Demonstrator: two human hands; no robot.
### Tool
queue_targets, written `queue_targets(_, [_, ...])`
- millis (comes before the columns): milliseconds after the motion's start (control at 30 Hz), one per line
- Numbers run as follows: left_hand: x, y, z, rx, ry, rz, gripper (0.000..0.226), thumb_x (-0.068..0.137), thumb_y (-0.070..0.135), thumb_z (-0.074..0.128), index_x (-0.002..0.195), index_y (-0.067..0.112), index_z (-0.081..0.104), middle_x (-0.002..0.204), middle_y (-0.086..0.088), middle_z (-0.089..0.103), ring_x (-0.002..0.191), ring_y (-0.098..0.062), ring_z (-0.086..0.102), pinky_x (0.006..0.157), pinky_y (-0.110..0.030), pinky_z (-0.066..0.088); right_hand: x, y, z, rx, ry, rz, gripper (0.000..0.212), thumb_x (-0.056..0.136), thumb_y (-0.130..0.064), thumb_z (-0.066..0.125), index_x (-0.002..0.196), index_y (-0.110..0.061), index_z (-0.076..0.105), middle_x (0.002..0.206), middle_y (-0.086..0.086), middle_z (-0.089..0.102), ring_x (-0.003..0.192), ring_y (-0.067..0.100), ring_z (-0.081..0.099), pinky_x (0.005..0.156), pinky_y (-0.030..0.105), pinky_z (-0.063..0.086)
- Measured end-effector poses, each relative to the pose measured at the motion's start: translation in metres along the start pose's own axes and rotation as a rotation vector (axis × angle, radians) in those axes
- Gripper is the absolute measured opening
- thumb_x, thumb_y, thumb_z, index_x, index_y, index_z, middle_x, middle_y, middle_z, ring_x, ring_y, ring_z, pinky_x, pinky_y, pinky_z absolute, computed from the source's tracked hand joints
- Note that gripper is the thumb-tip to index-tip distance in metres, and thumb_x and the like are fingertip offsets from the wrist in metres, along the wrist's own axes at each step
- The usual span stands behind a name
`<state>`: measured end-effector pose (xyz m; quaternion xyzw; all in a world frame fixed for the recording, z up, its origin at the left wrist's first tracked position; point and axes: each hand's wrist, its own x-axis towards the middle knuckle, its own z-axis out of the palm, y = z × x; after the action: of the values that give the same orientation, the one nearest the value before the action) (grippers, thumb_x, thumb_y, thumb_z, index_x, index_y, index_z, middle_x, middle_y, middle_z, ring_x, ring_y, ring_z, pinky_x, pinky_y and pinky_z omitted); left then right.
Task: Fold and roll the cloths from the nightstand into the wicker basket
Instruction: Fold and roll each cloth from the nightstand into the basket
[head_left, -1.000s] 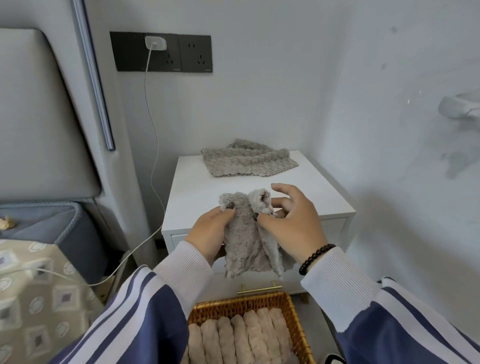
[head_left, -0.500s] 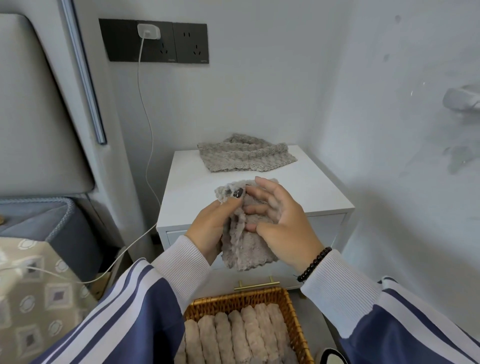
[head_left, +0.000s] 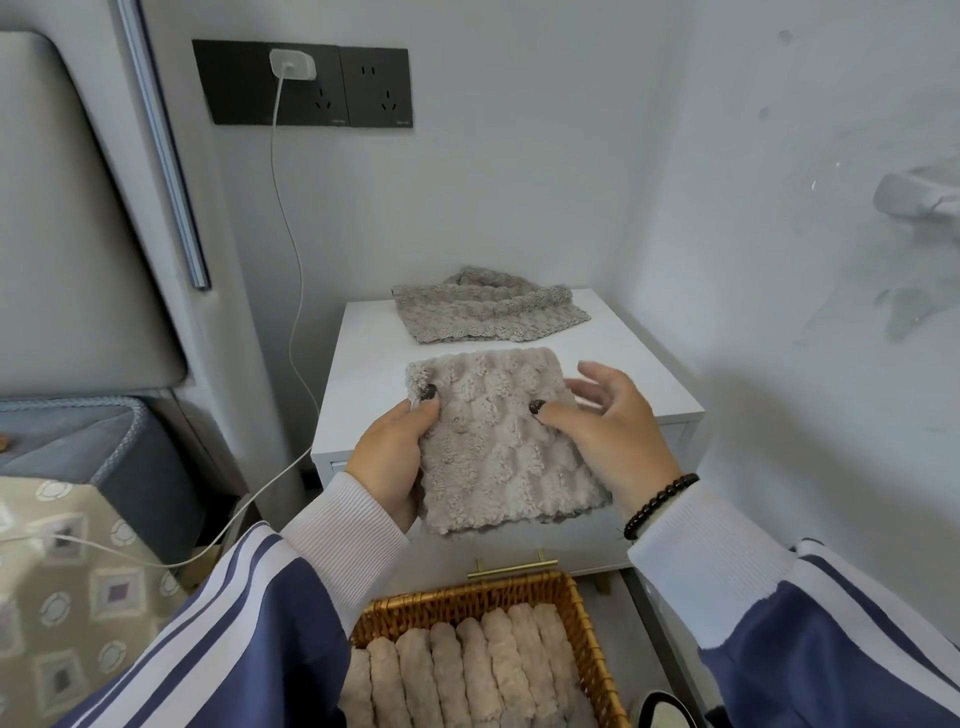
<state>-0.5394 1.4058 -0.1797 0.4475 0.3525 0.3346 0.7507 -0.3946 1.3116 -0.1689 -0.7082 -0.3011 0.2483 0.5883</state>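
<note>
A beige fluffy cloth (head_left: 493, 441), folded flat, is held up in front of the white nightstand (head_left: 639, 374). My left hand (head_left: 392, 457) grips its left edge, thumb on the front near the top corner. My right hand (head_left: 608, 431) holds its right side with the thumb pressed on the front and the fingers spread loosely behind. Another grey-beige cloth (head_left: 488, 312) lies crumpled at the back of the nightstand. Below, the wicker basket (head_left: 582, 613) holds several rolled cloths (head_left: 467, 670) side by side.
A bed with a padded headboard (head_left: 62, 218) and blue mattress edge (head_left: 104, 441) stands at the left. A white charger cable (head_left: 291, 249) runs from the wall socket down past the nightstand. A wall is close on the right. The nightstand drawer has a gold handle (head_left: 511, 569).
The cloth hung narrow and bunched between both hands; now it is spread wide and flat as a folded rectangle. My right hand moved to its right edge, fingers opened.
</note>
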Motion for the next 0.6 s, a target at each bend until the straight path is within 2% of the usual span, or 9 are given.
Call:
queue_targets(67, [-0.001,0.004,-0.002,-0.039,0.006,-0.019,0.023,0.1,0.025,0.048,0.101,0.011,0.067,0.092,-0.009,0.076,0.083,-0.025,0.072,0.076,-0.04,0.056,0.006,0.003,-0.001,0.16,-0.174,0.213,0.047,0.081,-0.022,0.074,0.123,-0.01,0.056,0.101,0.002,0.07,0.086,0.021,0.07,0.076,0.04,0.058])
queue_targets(167, [0.001,0.006,-0.005,-0.028,0.046,-0.023,0.025,0.099,0.027,0.05,0.095,0.011,0.069,0.088,-0.01,0.076,0.083,-0.027,0.072,0.082,-0.044,0.056,0.006,0.009,0.004,0.325,-0.426,0.338,0.019,0.089,-0.016,0.062,0.103,-0.004,0.069,0.085,0.007,0.074,0.071,0.019,0.072,0.057,0.026,0.057])
queue_targets(200, [0.002,0.006,-0.005,-0.015,0.057,-0.018,0.024,0.099,0.026,0.051,0.095,0.011,0.069,0.09,-0.011,0.076,0.086,-0.029,0.072,0.084,-0.046,0.055,0.007,0.012,0.006,0.32,-0.455,0.331,0.017,0.088,-0.013,0.064,0.101,-0.005,0.069,0.087,0.008,0.074,0.073,0.019,0.072,0.058,0.026,0.057])
queue_targets(267, [0.006,0.007,-0.007,0.012,0.058,-0.016,0.019,0.096,0.023,0.054,0.095,0.01,0.068,0.093,-0.012,0.075,0.088,-0.03,0.071,0.085,-0.045,0.055,0.013,0.019,0.008,0.242,-0.445,0.278,0.025,0.082,-0.009,0.071,0.105,-0.003,0.066,0.094,0.012,0.074,0.084,0.025,0.071,0.072,0.034,0.059])
queue_targets(300, [0.009,0.008,-0.009,0.025,0.051,-0.014,0.015,0.094,0.02,0.057,0.094,0.009,0.068,0.091,-0.012,0.074,0.085,-0.028,0.071,0.081,-0.041,0.057,0.016,0.021,0.007,0.187,-0.419,0.255,0.031,0.079,-0.007,0.074,0.108,-0.003,0.065,0.097,0.014,0.073,0.09,0.028,0.071,0.081,0.04,0.058])
queue_targets(367, [0.014,0.012,-0.015,0.066,0.033,0.0,0.009,0.09,0.016,0.061,0.094,0.011,0.067,0.084,-0.009,0.07,0.07,-0.023,0.066,0.059,-0.027,0.057,0.021,0.019,0.003,0.062,-0.389,0.215,0.04,0.071,-0.007,0.08,0.108,-0.007,0.064,0.103,0.014,0.072,0.097,0.032,0.069,0.092,0.049,0.052])
queue_targets(433, [0.018,0.017,-0.023,0.182,-0.017,0.005,0.015,0.087,0.014,0.065,0.101,0.014,0.068,0.086,-0.007,0.068,0.07,-0.02,0.063,0.048,-0.023,0.052,0.025,0.012,-0.005,-0.092,-0.428,0.154,0.053,0.058,-0.018,0.085,0.107,-0.016,0.065,0.108,0.008,0.071,0.102,0.028,0.067,0.096,0.048,0.05])
queue_targets(500, [0.019,0.018,-0.029,0.313,-0.148,-0.052,0.034,0.074,0.016,0.078,0.107,0.016,0.069,0.095,-0.008,0.072,0.078,-0.023,0.068,0.056,-0.029,0.056,0.027,0.005,-0.014,-0.223,-0.511,0.115,0.048,0.062,-0.016,0.085,0.105,-0.023,0.064,0.107,0.001,0.07,0.102,0.022,0.066,0.097,0.044,0.05])
queue_targets(600, [0.014,0.009,-0.028,0.521,-0.351,-0.219,0.06,0.048,0.032,0.085,0.104,0.016,0.072,0.099,-0.009,0.075,0.086,-0.024,0.073,0.065,-0.03,0.059,0.028,0.0,-0.023,-0.365,-0.63,0.112,0.045,0.073,-0.008,0.08,0.113,-0.02,0.064,0.108,-0.002,0.07,0.101,0.016,0.066,0.094,0.037,0.052])
